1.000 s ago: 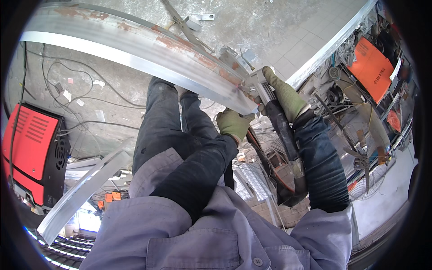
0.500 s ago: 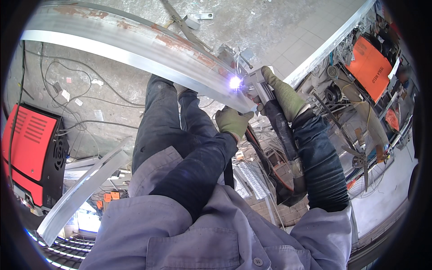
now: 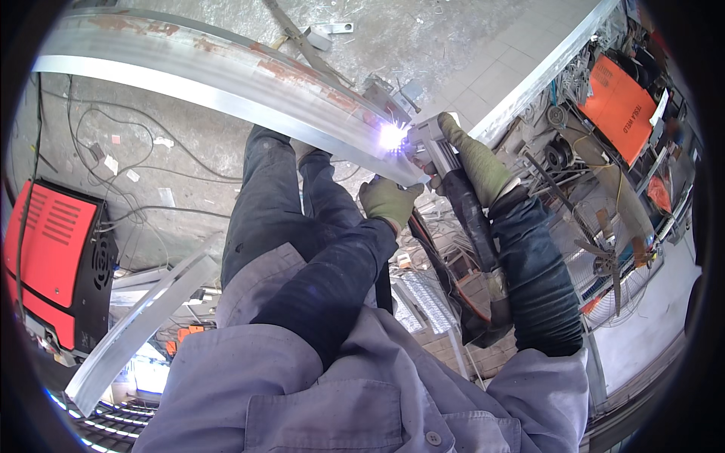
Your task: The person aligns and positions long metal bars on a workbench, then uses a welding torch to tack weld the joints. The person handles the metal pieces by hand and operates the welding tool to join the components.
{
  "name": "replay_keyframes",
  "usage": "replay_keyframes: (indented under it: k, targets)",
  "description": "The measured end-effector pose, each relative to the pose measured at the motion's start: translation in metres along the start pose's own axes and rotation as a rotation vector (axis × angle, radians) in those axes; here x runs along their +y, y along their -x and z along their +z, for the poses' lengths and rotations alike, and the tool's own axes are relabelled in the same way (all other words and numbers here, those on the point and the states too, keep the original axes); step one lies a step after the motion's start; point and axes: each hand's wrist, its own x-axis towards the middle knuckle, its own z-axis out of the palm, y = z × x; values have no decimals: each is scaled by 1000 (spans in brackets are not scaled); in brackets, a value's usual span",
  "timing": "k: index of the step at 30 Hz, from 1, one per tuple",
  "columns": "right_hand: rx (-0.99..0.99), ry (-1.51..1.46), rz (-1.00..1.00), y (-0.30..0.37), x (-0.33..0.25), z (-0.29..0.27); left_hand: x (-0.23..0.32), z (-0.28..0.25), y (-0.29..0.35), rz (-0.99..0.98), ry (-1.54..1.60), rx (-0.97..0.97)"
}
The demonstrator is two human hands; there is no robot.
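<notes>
My right hand, in a green glove, is closed round a welding gun with a grey ridged head and a black sleeve-covered body. At its tip a white-violet arc glares against the end of a long metal beam. The glare hides the exact contact spot. The beam is silvery with rusty brown patches and runs from the upper left to the middle. My left hand, also gloved in green, is closed at the beam's near edge, just below the arc; its fingertips are partly hidden.
A red and black machine stands at the left, with dark cables trailing over the concrete floor. A loose metal strip lies nearby. To the right are an orange case, a fan and cluttered scrap. A bracket lies beyond the beam.
The arc's glow has grown slightly wider and brighter. Both hands keep almost the same place on the gun and the beam; the whole view has shifted a little.
</notes>
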Motion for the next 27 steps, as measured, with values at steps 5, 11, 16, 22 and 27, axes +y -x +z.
replay_keyframes:
  k: [5,11,16,22,27]
  targets:
    - [-31,-26,-29,11,0,-1,-10,11,-4,24,75,61]
    - [39,-33,-189,44,3,-3,-9,8,-4,35,-47,79]
    - [3,26,-269,78,9,-15,-4,6,-1,35,-80,108]
    - [2,-37,-224,102,30,-21,-15,-6,-9,102,-60,-38]
    - [25,-50,-153,115,33,-21,-42,-36,-35,181,129,-258]
